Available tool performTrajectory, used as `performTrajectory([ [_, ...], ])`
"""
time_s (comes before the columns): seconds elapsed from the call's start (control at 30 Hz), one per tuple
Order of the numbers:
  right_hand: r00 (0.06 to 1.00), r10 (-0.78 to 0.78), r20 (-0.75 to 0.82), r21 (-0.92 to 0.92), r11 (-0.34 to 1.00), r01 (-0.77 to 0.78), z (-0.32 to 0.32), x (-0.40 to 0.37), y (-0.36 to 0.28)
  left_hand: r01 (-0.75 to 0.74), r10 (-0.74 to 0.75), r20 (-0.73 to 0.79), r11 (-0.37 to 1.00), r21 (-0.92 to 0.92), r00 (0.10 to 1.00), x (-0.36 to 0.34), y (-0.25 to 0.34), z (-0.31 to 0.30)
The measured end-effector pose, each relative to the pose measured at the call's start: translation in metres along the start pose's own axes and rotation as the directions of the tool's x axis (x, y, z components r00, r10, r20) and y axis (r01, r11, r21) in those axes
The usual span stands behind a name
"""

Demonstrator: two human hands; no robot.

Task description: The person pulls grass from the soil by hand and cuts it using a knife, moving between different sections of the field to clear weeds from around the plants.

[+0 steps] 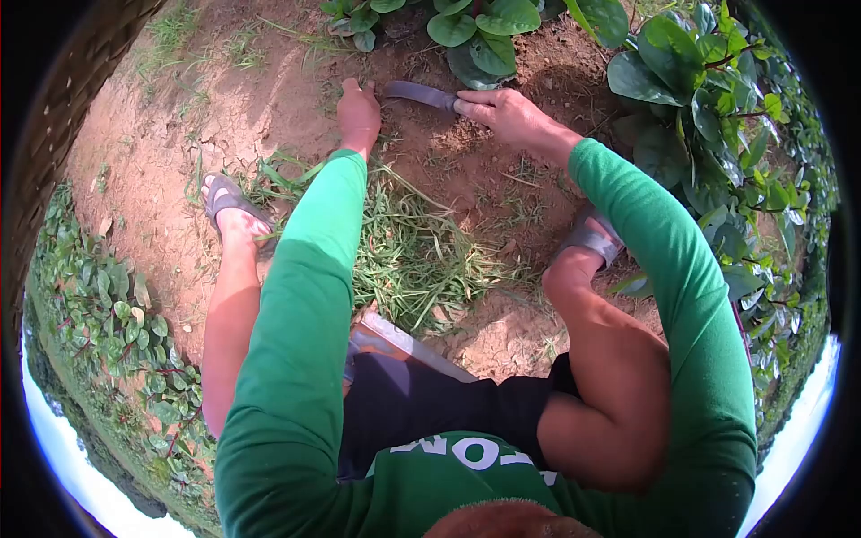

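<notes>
My right hand (507, 115) is closed round the handle of a curved sickle (421, 94), whose dark blade points left over the bare soil. Just left of the blade tip, my left hand (360, 112) reaches down to the ground with its fingers bent; what they hold, if anything, is too small to name. Below both hands, between my feet, lies a pile of pulled grass (421, 255). Broad green leaves (489, 49) hang just above the sickle and my right hand.
Leafy plants (673, 63) with reddish stems grow along the right side, and more (117, 305) stand at the left. My sandalled feet rest on the soil at both sides. A low seat (408, 345) is under me. A woven brim (67, 117) covers the upper left.
</notes>
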State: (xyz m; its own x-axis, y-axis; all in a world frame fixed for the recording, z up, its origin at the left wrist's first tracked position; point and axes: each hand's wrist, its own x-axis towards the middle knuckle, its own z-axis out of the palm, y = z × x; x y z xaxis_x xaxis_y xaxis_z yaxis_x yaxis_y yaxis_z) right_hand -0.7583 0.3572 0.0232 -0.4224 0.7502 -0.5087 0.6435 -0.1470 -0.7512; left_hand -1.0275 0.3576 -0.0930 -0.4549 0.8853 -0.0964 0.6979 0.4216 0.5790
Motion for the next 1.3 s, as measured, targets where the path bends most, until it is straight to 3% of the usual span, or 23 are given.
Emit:
performTrajectory([
  [0.1, 1.000, 0.005, 0.026, -0.010, 1.000, -0.005, -0.003, 0.007, -0.003, -0.114, 0.113, -0.035, 0.993, -0.036, 0.993, 0.005, -0.007, 0.002],
  [0.3, 0.999, -0.048, 0.005, -0.044, 0.998, 0.048, 0.000, 0.003, -0.009, -0.083, 0.081, -0.042, 0.996, -0.045, 0.996, 0.003, -0.011, 0.002],
  [0.4, 0.997, -0.058, -0.043, -0.037, 0.998, 0.057, 0.002, 0.008, -0.010, 0.028, -0.028, 0.000, 0.997, -0.073, 1.000, -0.001, 0.001, -0.001],
  [0.53, 0.986, -0.165, 0.030, -0.186, 0.968, 0.167, -0.013, -0.003, -0.037, -0.042, 0.036, -0.093, 0.997, -0.065, 0.995, 0.000, -0.012, 0.008],
  [0.63, 0.984, -0.162, -0.073, -0.154, 0.977, 0.150, -0.014, -0.003, -0.031, -0.020, -0.029, -0.181, 0.965, -0.260, 0.983, -0.011, -0.027, 0.005],
  [0.67, 0.994, -0.089, -0.062, -0.159, 0.984, 0.078, -0.022, -0.010, -0.034, 0.055, -0.112, -0.142, 0.934, -0.353, 0.983, -0.011, -0.036, 0.007],
  [0.77, 0.957, -0.201, -0.206, -0.063, 0.979, 0.192, -0.022, 0.002, -0.009, -0.090, 0.036, -0.266, 0.977, -0.193, 0.963, -0.026, -0.047, 0.005],
  [0.8, 0.973, -0.138, -0.184, -0.004, 0.990, 0.140, -0.026, 0.000, -0.015, -0.157, 0.149, -0.178, 0.987, -0.030, 0.973, -0.029, -0.037, -0.005],
  [0.9, 0.956, -0.226, -0.187, -0.136, 0.970, 0.202, -0.030, 0.013, -0.019, -0.269, 0.271, 0.057, 0.962, -0.045, 0.961, -0.017, -0.004, -0.018],
  [1.0, 0.960, -0.238, -0.149, -0.234, 0.952, 0.200, -0.031, 0.008, -0.037, -0.316, 0.300, 0.148, 0.944, 0.095, 0.942, 0.034, 0.002, -0.021],
  [1.1, 0.931, -0.332, -0.149, -0.301, 0.912, 0.277, -0.028, 0.015, -0.039, -0.292, 0.283, 0.079, 0.948, 0.126, 0.956, 0.070, -0.004, -0.021],
  [1.23, 0.835, -0.528, -0.153, -0.402, 0.805, 0.436, -0.011, 0.044, -0.035, -0.310, 0.299, 0.128, 0.948, 0.073, 0.946, 0.067, 0.004, -0.029],
  [1.3, 0.892, -0.430, -0.137, -0.435, 0.835, 0.336, -0.010, 0.046, -0.045, -0.289, 0.287, 0.067, 0.957, 0.015, 0.955, 0.068, 0.007, -0.024],
])
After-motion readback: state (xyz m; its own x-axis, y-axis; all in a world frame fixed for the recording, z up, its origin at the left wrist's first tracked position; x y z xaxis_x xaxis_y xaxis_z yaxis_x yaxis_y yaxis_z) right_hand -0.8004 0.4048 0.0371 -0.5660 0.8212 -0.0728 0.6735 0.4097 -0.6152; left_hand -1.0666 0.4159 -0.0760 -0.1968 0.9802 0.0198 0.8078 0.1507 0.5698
